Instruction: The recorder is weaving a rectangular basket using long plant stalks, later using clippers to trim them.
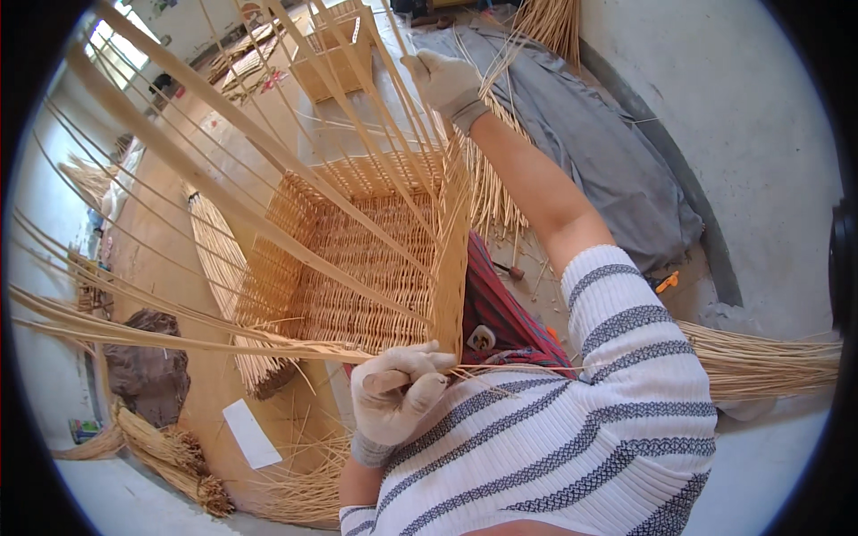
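Observation:
A rectangular wicker basket [452,281] sits tilted in front of me, with its woven floor visible. Tall pale stakes [223,219] rise from its walls and fan out to the left and away. My left hand [398,393], in a white glove, has its fingers curled at the basket's near corner. Thin willow rods [514,367] stick out to the right beside those fingers. Beyond the basket's right wall, my gloved right hand [444,85] is raised and closed next to the upright stakes. What lies inside that fist is hidden.
Bundles of willow rods lie on the floor left of the basket [217,241] and at right [760,359]. A grey cloth [590,143] covers a heap at back right. Farther back stands a pale wooden box [335,76]. A white strip [251,434] and dark bag [147,366] lie left.

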A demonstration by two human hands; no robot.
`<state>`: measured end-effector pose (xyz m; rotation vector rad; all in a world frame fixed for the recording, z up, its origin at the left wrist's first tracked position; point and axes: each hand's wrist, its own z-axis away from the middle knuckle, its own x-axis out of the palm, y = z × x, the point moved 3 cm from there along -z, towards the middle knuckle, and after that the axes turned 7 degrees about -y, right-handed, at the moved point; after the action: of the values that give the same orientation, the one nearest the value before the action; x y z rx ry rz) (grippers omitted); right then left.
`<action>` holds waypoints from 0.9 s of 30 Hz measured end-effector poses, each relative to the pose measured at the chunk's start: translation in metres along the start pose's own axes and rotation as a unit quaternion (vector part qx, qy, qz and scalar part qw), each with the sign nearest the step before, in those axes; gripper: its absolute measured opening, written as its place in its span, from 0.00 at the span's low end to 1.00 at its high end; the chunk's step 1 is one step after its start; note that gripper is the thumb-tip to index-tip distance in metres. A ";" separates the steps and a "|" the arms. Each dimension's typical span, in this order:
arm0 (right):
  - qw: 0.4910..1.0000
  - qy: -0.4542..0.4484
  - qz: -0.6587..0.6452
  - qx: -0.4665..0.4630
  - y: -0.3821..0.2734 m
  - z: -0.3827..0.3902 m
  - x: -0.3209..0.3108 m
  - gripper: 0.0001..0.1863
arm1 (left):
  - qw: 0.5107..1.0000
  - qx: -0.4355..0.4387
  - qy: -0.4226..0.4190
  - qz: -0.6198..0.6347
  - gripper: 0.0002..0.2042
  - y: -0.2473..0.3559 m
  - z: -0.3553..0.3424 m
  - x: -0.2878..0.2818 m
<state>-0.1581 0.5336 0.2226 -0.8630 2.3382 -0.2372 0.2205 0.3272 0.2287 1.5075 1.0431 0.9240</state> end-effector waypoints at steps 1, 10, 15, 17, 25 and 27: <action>1.000 0.006 -0.005 -0.002 -0.002 0.002 -0.003 0.18 | 1.000 0.018 -0.018 -0.016 0.03 0.000 0.001 0.001; 0.911 -0.238 -0.249 0.226 -0.022 0.047 -0.062 0.19 | 0.981 0.103 0.118 -0.118 0.11 -0.001 0.040 -0.036; 0.900 -0.302 -0.297 0.104 -0.053 0.088 -0.108 0.18 | 0.881 0.053 0.454 -0.124 0.12 0.017 0.041 -0.103; 0.907 -0.284 -0.309 0.015 -0.079 0.099 -0.122 0.16 | 0.719 0.185 0.544 -0.391 0.15 0.037 0.026 -0.092; 0.937 -0.190 -0.294 0.013 -0.157 0.102 -0.166 0.10 | 0.672 0.258 0.200 -0.664 0.23 0.024 -0.101 0.026; 0.959 -0.052 -0.249 -0.123 -0.161 0.108 -0.189 0.11 | 0.693 0.238 0.199 -0.651 0.18 0.016 -0.123 0.020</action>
<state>0.1044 0.5353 0.2903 -1.5468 2.0431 -0.1025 0.1142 0.3840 0.2657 0.5085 2.3178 -0.1242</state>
